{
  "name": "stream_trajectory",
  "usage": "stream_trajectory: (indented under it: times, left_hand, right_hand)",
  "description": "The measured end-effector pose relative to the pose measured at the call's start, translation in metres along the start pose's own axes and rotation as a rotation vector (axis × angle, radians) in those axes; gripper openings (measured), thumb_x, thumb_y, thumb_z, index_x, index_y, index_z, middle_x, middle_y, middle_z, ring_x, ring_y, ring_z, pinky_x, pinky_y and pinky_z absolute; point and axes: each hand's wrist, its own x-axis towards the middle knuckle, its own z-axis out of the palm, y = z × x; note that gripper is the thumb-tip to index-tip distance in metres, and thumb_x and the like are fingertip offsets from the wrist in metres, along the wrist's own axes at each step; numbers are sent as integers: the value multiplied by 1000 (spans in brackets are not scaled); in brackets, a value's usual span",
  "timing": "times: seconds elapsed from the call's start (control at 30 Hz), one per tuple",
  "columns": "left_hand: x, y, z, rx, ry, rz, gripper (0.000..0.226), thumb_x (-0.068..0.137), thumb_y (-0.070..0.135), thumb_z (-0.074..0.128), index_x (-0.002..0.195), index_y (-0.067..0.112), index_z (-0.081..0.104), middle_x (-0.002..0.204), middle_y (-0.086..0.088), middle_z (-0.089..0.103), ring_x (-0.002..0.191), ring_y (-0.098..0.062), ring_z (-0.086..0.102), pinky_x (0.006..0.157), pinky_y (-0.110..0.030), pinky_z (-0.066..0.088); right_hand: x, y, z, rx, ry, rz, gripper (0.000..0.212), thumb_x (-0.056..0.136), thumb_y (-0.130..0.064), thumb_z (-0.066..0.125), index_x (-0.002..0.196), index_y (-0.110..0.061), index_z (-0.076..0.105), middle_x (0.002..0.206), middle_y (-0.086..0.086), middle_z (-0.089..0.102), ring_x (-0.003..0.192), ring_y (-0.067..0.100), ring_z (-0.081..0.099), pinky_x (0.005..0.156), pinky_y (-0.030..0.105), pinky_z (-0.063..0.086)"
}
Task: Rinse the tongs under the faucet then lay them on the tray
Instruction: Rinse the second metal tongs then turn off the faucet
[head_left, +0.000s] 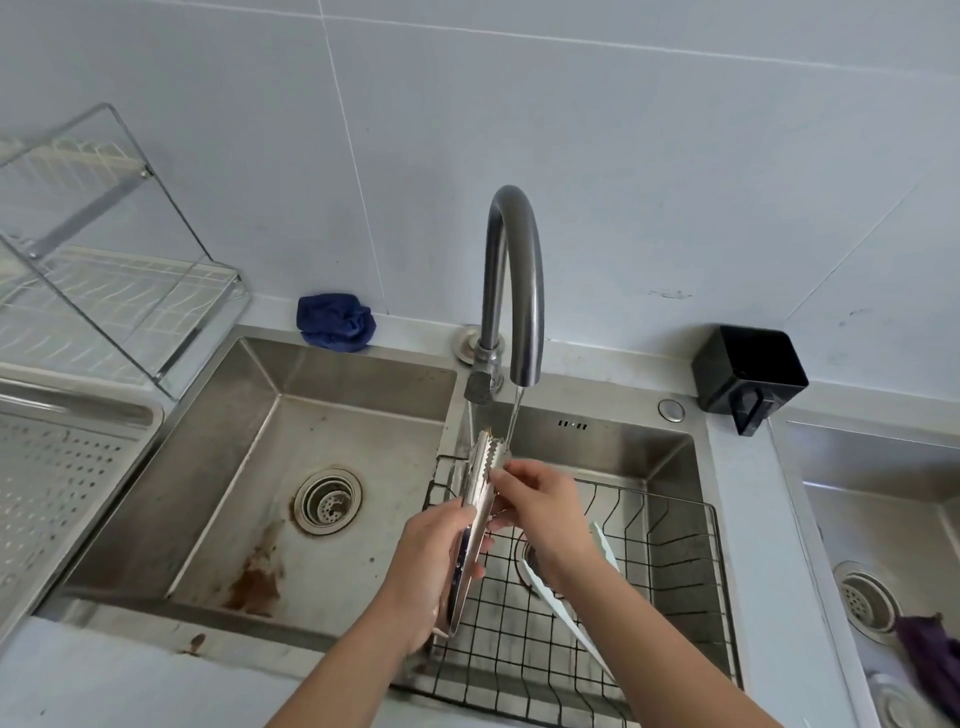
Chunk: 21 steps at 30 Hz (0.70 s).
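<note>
Honestly nothing readable here, no words, brand names, numbers or signs on anything. Closest thing is a few small dark marks on the back wall of the sink (613, 441), and those are too tiny to make out as anything.

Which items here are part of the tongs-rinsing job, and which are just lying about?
In the job: tongs, held by left hand and right hand; faucet, running; tray.

Lying about: blue cloth, black box, wire basket, white utensil, dish rack, purple cloth.
</note>
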Motion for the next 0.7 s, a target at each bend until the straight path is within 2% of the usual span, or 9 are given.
stream_trajectory:
  times: [0.13, 0.2, 0.3, 0.4, 0.47, 0.57, 0.6, 0.7]
  left_hand:
    - [4, 4, 3, 13, 23, 22, 31, 82, 35, 57, 100, 26, 80, 94, -14, 75, 85, -18, 68, 66, -33, 52]
    - [6, 5, 3, 11, 13, 19, 30, 83, 35, 58, 100, 24, 80, 94, -17, 74, 85, -20, 66, 65, -34, 51]
    - [8, 7, 4, 12, -2, 18, 30, 83, 37, 59, 99, 22, 80, 91, -17, 71, 85, -22, 64, 64, -33, 52]
    - [13, 11, 3, 17, 11, 22, 29, 84, 36, 58, 100, 25, 80, 101, -27, 70, 89, -27, 67, 64, -33, 53]
    - [15, 12, 2, 36, 4, 20, 30, 84, 37, 58, 102, 25, 80, 101, -24, 72, 91, -30, 69, 66, -34, 54]
    - [16, 9, 2, 43, -14, -4, 30, 84, 39, 60, 99, 22, 80, 98, -17, 74, 86, -21, 70, 69, -35, 56]
    - [16, 8, 2, 37, -12, -12, 30, 85, 38, 61, 99, 20, 80, 98, -16, 74, 86, -20, 70, 70, -36, 56]
    - [17, 8, -1, 8, 4, -19, 30, 88, 34, 60, 101, 15, 80, 93, -16, 74, 83, -22, 70, 68, -37, 55]
  right_hand:
    - [-1, 3, 6, -85, -47, -16, 9, 84, -3, 67, 87, -7, 75, 78, 21, 74, 61, 33, 69, 67, 48, 62]
    - [2, 1, 5, -81, -41, 6, 11, 87, -4, 65, 82, -6, 75, 73, 20, 74, 58, 33, 69, 61, 43, 62]
    - [13, -4, 2, -59, 63, 29, 30, 97, -8, 59, 72, -9, 75, 64, 11, 72, 54, 25, 67, 52, 30, 58]
    - [12, -4, 2, -38, -50, 25, 13, 90, -6, 64, 82, -4, 74, 73, 16, 75, 61, 28, 70, 63, 36, 62]
    - [11, -3, 1, -43, -83, 41, 11, 87, -8, 66, 82, -5, 74, 74, 14, 75, 63, 29, 71, 64, 36, 62]
    - [22, -4, -3, -23, 47, 89, 33, 97, -19, 62, 67, -11, 71, 62, 8, 69, 57, 23, 66, 52, 29, 56]
    - [25, -4, -4, -13, 68, 96, 34, 98, -19, 61, 67, -11, 69, 61, 7, 68, 57, 21, 64, 52, 28, 55]
    - [24, -2, -1, 84, -9, 103, 11, 93, -4, 61, 86, -5, 70, 73, 9, 71, 65, 21, 68, 64, 32, 59]
